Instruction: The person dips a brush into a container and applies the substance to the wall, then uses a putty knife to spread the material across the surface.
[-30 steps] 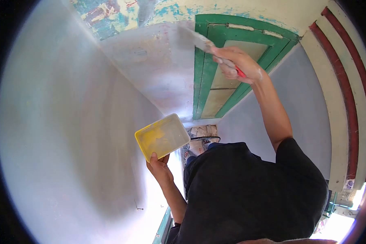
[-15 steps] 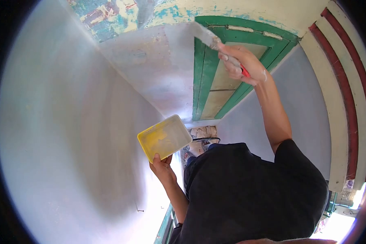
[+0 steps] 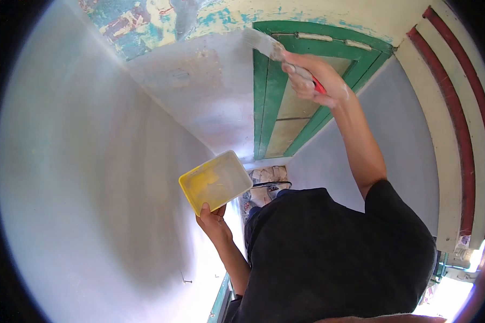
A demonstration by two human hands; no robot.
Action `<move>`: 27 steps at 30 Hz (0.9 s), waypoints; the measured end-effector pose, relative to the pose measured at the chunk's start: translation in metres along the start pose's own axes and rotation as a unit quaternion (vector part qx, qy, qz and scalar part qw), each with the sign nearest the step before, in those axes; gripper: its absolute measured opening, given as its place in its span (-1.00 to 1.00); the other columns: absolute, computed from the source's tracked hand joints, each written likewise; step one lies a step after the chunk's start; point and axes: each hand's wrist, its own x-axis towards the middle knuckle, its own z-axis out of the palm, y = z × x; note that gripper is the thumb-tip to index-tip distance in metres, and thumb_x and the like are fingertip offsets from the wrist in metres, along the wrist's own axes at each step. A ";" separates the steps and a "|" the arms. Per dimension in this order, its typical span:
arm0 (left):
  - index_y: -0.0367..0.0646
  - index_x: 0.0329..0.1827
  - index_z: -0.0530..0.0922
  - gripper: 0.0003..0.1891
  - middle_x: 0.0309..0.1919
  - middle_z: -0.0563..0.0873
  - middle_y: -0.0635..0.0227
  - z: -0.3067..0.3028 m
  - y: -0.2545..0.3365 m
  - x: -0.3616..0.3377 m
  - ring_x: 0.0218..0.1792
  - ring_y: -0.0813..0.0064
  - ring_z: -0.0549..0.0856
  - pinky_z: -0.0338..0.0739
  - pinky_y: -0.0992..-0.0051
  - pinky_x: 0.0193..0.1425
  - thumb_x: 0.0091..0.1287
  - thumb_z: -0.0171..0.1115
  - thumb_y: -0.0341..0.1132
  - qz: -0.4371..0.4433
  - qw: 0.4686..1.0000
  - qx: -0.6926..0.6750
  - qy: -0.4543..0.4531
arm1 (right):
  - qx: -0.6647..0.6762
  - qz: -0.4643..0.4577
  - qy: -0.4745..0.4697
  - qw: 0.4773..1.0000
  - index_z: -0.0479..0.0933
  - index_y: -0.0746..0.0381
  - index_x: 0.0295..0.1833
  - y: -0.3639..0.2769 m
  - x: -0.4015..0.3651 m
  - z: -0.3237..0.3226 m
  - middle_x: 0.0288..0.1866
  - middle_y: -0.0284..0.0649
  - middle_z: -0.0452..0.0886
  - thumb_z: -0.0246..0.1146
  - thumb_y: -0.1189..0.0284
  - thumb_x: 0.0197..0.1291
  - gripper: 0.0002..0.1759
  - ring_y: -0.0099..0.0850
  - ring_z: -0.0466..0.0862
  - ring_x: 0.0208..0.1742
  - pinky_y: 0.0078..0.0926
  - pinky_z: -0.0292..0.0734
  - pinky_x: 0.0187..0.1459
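Observation:
My right hand (image 3: 315,81) is raised and wrapped around the grey and red handle of a paintbrush (image 3: 264,44). The brush's pale, slightly blurred end is at the wall beside the upper left corner of a green frame (image 3: 261,97). Whitish smears show on this hand and wrist. Lower down, my left hand (image 3: 214,223) grips a shallow yellow rectangular tub (image 3: 188,194) at its near edge, thumb over the rim. The tub is tilted, and a whitish coating covers part of its inside.
Whitish wall (image 3: 91,161) fills the left side. Patchy cream and turquoise paint (image 3: 226,16) runs along the top. Red-brown bars (image 3: 458,118) curve down the right. A nail (image 3: 186,280) sticks out of the left wall. Below the tub are feet on a patterned floor (image 3: 269,174).
My right hand and the paintbrush have shifted slightly left, from the green frame's corner onto the wall beside it. The tub in my left hand sits almost the same, slightly further left.

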 end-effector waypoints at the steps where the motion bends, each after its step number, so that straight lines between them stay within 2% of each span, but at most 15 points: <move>1: -0.32 0.40 0.36 -0.47 0.19 0.67 -0.04 -0.001 -0.001 0.001 0.18 0.08 0.73 0.69 0.11 0.27 0.52 -0.01 -0.13 0.002 1.000 -0.001 0.001 | -0.001 -0.001 -0.002 1.000 0.44 0.16 -0.29 0.001 -0.002 0.005 -0.74 -0.52 0.28 0.17 0.06 0.54 -0.58 -0.73 0.14 -0.79 -0.69 -0.06 -0.74; 3: -0.39 0.35 0.38 -0.49 0.17 0.65 -0.01 -0.002 -0.002 0.001 0.14 0.09 0.75 0.69 0.15 0.26 0.46 0.09 -0.20 -0.006 1.000 -0.026 -0.009 | 0.022 0.035 -0.061 0.997 0.45 0.16 -0.29 0.001 -0.005 0.020 -0.74 -0.51 0.29 0.16 0.06 0.54 -0.57 -0.72 0.13 -0.82 -0.69 -0.09 -0.79; 5: -0.39 0.35 0.39 -0.48 0.17 0.65 -0.01 0.004 -0.001 0.002 0.14 0.09 0.75 0.69 0.15 0.25 0.46 0.08 -0.19 -0.008 1.000 -0.020 -0.018 | 0.012 0.034 -0.074 0.997 0.45 0.16 -0.30 -0.003 0.004 0.041 -0.75 -0.51 0.28 0.18 0.05 0.53 -0.57 -0.73 0.12 -0.79 -0.68 -0.08 -0.74; 7: -0.39 0.35 0.39 -0.48 0.17 0.65 -0.01 0.012 0.000 0.002 0.14 0.09 0.75 0.69 0.15 0.25 0.46 0.08 -0.19 -0.008 0.999 -0.017 -0.027 | 0.013 0.028 -0.130 0.991 0.43 0.14 -0.31 -0.004 0.027 0.046 -0.74 -0.51 0.27 0.19 0.05 0.52 -0.57 -0.73 0.10 -0.76 -0.66 -0.07 -0.69; 10: -0.37 0.35 0.40 -0.49 0.17 0.65 0.00 0.017 0.001 0.001 0.13 0.10 0.75 0.69 0.16 0.25 0.47 0.08 -0.17 -0.002 0.998 -0.023 -0.051 | 0.006 0.020 -0.073 0.997 0.42 0.13 -0.30 -0.009 0.043 0.036 -0.73 -0.52 0.26 0.20 0.04 0.52 -0.58 -0.72 0.08 -0.74 -0.65 -0.07 -0.65; 15: -0.38 0.33 0.40 -0.48 0.15 0.66 -0.01 0.008 -0.002 0.001 0.14 0.10 0.75 0.69 0.14 0.26 0.47 0.10 -0.15 -0.006 0.999 -0.028 -0.033 | 0.002 -0.002 -0.035 0.999 0.43 0.15 -0.30 -0.008 0.012 0.000 -0.71 -0.52 0.26 0.25 0.03 0.47 -0.56 -0.71 0.13 -0.72 -0.65 -0.05 -0.64; 17: -0.39 0.32 0.40 -0.48 0.15 0.66 -0.01 0.003 -0.001 0.000 0.14 0.09 0.75 0.69 0.13 0.26 0.46 0.11 -0.15 -0.003 0.999 -0.020 -0.025 | 0.004 -0.017 -0.012 1.000 0.43 0.15 -0.30 -0.005 -0.001 0.007 -0.71 -0.54 0.26 0.24 0.03 0.48 -0.56 -0.73 0.15 -0.74 -0.67 -0.05 -0.66; 19: -0.40 0.32 0.40 -0.48 0.15 0.66 -0.02 0.004 0.000 0.002 0.14 0.08 0.75 0.69 0.13 0.27 0.46 0.11 -0.15 0.002 1.000 -0.014 -0.020 | -0.055 0.019 -0.003 0.998 0.43 0.15 -0.33 -0.008 -0.012 0.017 -0.71 -0.53 0.26 0.24 0.02 0.47 -0.55 -0.73 0.18 -0.74 -0.67 -0.04 -0.67; 20: -0.40 0.32 0.40 -0.48 0.15 0.66 -0.03 0.005 0.000 0.003 0.13 0.07 0.75 0.69 0.13 0.27 0.46 0.11 -0.16 -0.002 1.000 -0.015 -0.017 | -0.054 0.018 -0.001 0.998 0.43 0.15 -0.33 -0.006 -0.008 0.022 -0.71 -0.53 0.26 0.24 0.02 0.47 -0.55 -0.73 0.18 -0.74 -0.67 -0.04 -0.67; 22: -0.41 0.33 0.39 -0.48 0.15 0.66 -0.03 0.006 0.002 0.005 0.13 0.06 0.75 0.69 0.13 0.26 0.46 0.10 -0.16 -0.009 1.000 -0.007 -0.022 | -0.105 -0.031 -0.082 0.991 0.44 0.15 -0.37 0.000 0.007 0.040 -0.71 -0.53 0.26 0.24 0.02 0.48 -0.53 -0.71 0.19 -0.74 -0.64 -0.03 -0.66; 25: -0.41 0.34 0.38 -0.47 0.15 0.66 -0.04 0.016 0.005 0.007 0.13 0.06 0.75 0.70 0.13 0.25 0.45 0.10 -0.17 -0.007 0.999 -0.015 -0.034 | -0.103 -0.034 -0.100 0.989 0.44 0.15 -0.39 -0.007 0.035 0.049 -0.72 -0.49 0.23 0.28 0.04 0.45 -0.54 -0.66 0.20 -0.70 -0.57 -0.01 -0.62; 27: -0.41 0.35 0.38 -0.45 0.15 0.66 -0.05 0.018 0.006 0.007 0.14 0.06 0.75 0.70 0.12 0.26 0.44 0.10 -0.17 -0.004 0.999 -0.019 -0.044 | -0.084 -0.029 -0.079 0.993 0.45 0.14 -0.40 -0.012 0.045 0.035 -0.73 -0.49 0.23 0.28 0.04 0.45 -0.54 -0.66 0.20 -0.70 -0.57 -0.01 -0.62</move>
